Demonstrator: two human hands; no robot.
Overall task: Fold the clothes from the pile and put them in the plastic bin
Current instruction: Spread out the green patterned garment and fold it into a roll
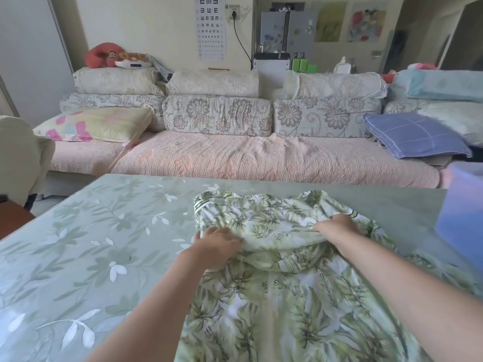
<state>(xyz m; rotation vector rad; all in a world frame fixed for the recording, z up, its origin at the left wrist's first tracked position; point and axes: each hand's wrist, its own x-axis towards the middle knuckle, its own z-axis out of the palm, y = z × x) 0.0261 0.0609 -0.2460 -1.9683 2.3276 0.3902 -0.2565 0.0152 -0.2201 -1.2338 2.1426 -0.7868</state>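
A table [104,244] under a pale green cloth printed with white and green leaves carries a leaf-print garment [274,296], green on white. The garment lies spread beneath and between the left hand [217,244] and the right hand [337,228], reaching past the fingertips and back toward the person. Right of the right hand, a translucent blue plastic bin [462,218] stands at the table's edge.

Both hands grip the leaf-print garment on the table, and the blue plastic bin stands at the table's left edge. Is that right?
No. The head view shows the blue plastic bin at the right edge of the table, not the left. The left hand and right hand do grip the leaf-print garment on it.
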